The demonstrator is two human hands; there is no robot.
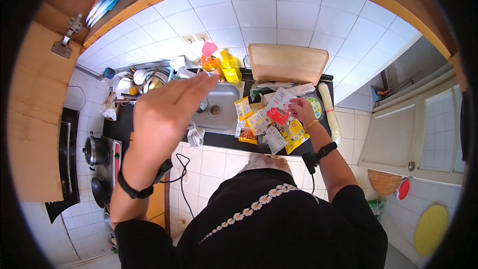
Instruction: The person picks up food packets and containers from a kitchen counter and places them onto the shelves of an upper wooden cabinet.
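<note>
My left hand point(171, 106) is raised close to the camera, in front of the sink. Its back faces me and its fingers lie together, so the palm is hidden. My right hand point(303, 111) grips a red-and-white plastic food packet point(279, 109) by its right edge. Beneath the packet spreads a pile of food packets on the black counter. Among them are a yellow bag point(297, 138), a pale clear bag point(275, 140) and a yellow-and-white packet point(257, 122). A round tub with a green label point(315, 107) stands right of the pile, partly behind my right hand.
A steel sink point(224, 101) lies left of the packets, with yellow detergent bottles point(231, 68) behind. A wooden cutting board point(287, 63) leans on the tiles. Dishes point(158, 76) crowd the far left. An open cabinet door point(37, 119) hangs at left; a pot point(98, 151) sits on the stove.
</note>
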